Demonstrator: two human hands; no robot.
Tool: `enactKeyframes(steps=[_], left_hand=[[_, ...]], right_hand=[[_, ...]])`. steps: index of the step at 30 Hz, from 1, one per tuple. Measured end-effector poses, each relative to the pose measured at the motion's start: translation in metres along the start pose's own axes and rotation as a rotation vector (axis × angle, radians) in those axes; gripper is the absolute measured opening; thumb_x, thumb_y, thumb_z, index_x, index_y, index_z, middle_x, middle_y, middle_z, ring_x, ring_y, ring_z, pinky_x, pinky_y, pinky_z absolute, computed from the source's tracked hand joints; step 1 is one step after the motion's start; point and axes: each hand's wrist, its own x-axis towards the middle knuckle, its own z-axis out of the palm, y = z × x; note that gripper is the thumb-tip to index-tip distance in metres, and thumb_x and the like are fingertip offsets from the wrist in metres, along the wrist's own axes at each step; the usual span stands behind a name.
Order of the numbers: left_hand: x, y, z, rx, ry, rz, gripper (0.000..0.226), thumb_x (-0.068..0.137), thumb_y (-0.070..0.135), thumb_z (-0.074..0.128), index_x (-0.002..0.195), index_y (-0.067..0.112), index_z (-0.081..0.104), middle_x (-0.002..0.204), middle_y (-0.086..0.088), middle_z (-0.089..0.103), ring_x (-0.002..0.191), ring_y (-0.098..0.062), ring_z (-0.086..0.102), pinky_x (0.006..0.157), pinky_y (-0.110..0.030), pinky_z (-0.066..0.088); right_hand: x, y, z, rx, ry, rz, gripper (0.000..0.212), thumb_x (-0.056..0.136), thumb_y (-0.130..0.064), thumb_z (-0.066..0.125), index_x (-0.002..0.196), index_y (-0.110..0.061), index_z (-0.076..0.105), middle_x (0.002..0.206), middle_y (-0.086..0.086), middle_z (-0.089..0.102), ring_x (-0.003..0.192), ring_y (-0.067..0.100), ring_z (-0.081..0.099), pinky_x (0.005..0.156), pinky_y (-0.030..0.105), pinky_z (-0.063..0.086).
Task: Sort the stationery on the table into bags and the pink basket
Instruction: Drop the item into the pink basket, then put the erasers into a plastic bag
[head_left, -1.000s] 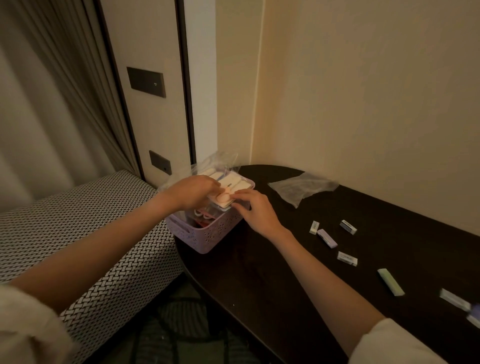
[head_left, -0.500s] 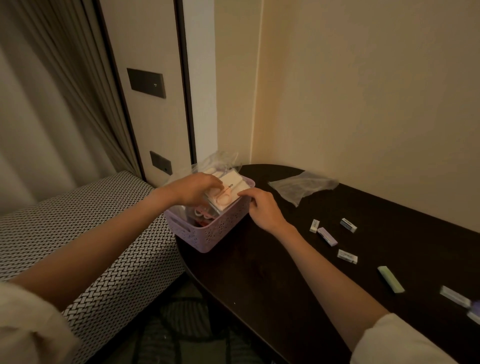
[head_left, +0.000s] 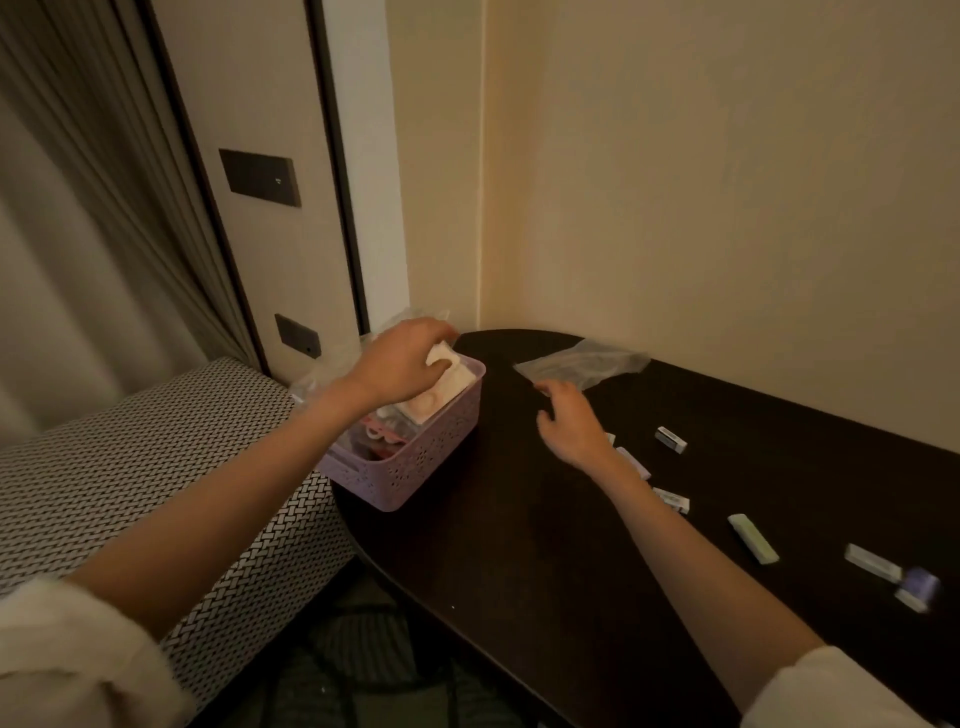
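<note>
The pink basket (head_left: 415, 462) stands at the dark table's left end, holding a filled clear bag (head_left: 441, 392) with pale items and something pink under it. My left hand (head_left: 397, 364) is over the basket, fingers curled down on that bag's top. My right hand (head_left: 569, 423) hovers above the table right of the basket, fingers loosely curled, holding nothing. An empty clear bag (head_left: 582, 364) lies by the wall just beyond it. Several small erasers lie to the right: a white one (head_left: 670, 439), a purple one (head_left: 634, 462), a green one (head_left: 753, 538).
The dark table (head_left: 519, 561) has a rounded left end against the wall corner. A patterned upholstered seat (head_left: 130, 467) sits left of it, curtain behind. More erasers (head_left: 872, 564) and a purple item (head_left: 917, 590) lie near the right edge.
My right hand left the bag in the basket and moved right, over the table toward the empty bag. My left hand stayed on the bag, pressing it lower into the basket.
</note>
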Motion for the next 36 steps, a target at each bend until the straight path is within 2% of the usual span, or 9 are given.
enactKeyframes(steps=[4,8,13,20,26,28,30,33,36], left_hand=[[0.03,0.038,0.023,-0.079,0.027,0.018,0.039,0.09,0.017,0.062,0.127,0.008,0.058,0.121,-0.01,0.063,0.109,-0.022,0.059,0.091,-0.031,0.046],[0.062,0.071,0.066,-0.021,-0.15,0.056,0.042,0.089,0.021,0.064,0.129,0.012,0.056,0.125,-0.006,0.059,0.114,-0.02,0.056,0.094,-0.033,0.048],[0.095,0.087,0.131,0.037,-0.289,-0.012,0.034,0.09,0.027,0.064,0.117,0.009,0.061,0.117,-0.008,0.063,0.108,-0.023,0.06,0.081,-0.028,0.045],[0.122,0.097,0.202,0.09,-0.093,-0.083,0.04,0.089,0.033,0.066,0.12,0.011,0.057,0.117,-0.008,0.062,0.109,-0.022,0.059,0.089,-0.032,0.05],[0.134,0.088,0.229,0.102,-0.068,-0.181,0.036,0.09,0.034,0.062,0.117,0.011,0.057,0.119,-0.011,0.059,0.112,-0.026,0.055,0.095,-0.038,0.047],[0.132,0.083,0.23,0.027,-0.059,-0.19,0.017,0.095,0.021,0.056,0.108,0.011,0.062,0.111,-0.009,0.063,0.103,-0.024,0.059,0.091,-0.036,0.049],[0.131,0.077,0.228,-0.075,-0.009,-0.226,0.012,0.095,0.012,0.053,0.101,0.01,0.064,0.102,-0.008,0.066,0.095,-0.021,0.062,0.084,-0.033,0.052],[0.122,0.073,0.215,-0.248,0.079,-0.244,0.01,0.093,0.011,0.059,0.1,0.011,0.066,0.098,-0.003,0.066,0.092,-0.015,0.063,0.078,-0.025,0.049],[0.107,0.074,0.193,-0.352,0.059,-0.192,0.009,0.09,0.015,0.064,0.098,0.012,0.066,0.095,0.002,0.063,0.087,-0.008,0.059,0.077,-0.024,0.048]], right_hand=[[-0.008,0.048,-0.032,-0.015,0.094,0.156,0.048,0.091,-0.006,0.057,0.137,-0.01,0.045,0.139,0.01,0.046,0.13,0.023,0.044,0.107,0.036,0.039],[-0.016,0.085,-0.057,-0.019,0.129,0.258,0.05,0.091,-0.005,0.057,0.138,-0.007,0.042,0.139,0.013,0.044,0.129,0.025,0.044,0.104,0.034,0.04],[-0.019,0.116,-0.066,-0.004,0.152,0.344,0.051,0.091,-0.005,0.057,0.14,-0.008,0.04,0.142,0.014,0.041,0.129,0.026,0.045,0.102,0.033,0.041],[-0.021,0.143,-0.059,0.014,0.166,0.384,0.043,0.098,-0.026,0.05,0.138,-0.009,0.043,0.137,0.014,0.046,0.125,0.025,0.048,0.099,0.033,0.043],[-0.022,0.151,-0.056,0.057,0.151,0.41,0.043,0.099,-0.03,0.047,0.138,-0.01,0.043,0.137,0.013,0.046,0.124,0.023,0.048,0.102,0.036,0.044],[-0.024,0.149,-0.058,0.083,0.151,0.411,0.044,0.101,-0.033,0.042,0.138,-0.011,0.042,0.137,0.013,0.046,0.124,0.023,0.049,0.102,0.037,0.043],[-0.028,0.147,-0.061,0.13,0.161,0.416,0.046,0.102,-0.035,0.039,0.142,-0.013,0.037,0.138,0.012,0.046,0.124,0.022,0.049,0.103,0.037,0.043],[-0.034,0.144,-0.068,0.277,0.214,0.431,0.052,0.102,-0.033,0.039,0.149,-0.018,0.025,0.137,0.009,0.048,0.122,0.021,0.051,0.101,0.035,0.043],[-0.038,0.142,-0.073,0.555,0.31,0.505,0.061,0.099,-0.033,0.046,0.152,-0.026,0.016,0.138,0.01,0.048,0.112,0.021,0.057,0.097,0.039,0.049]])
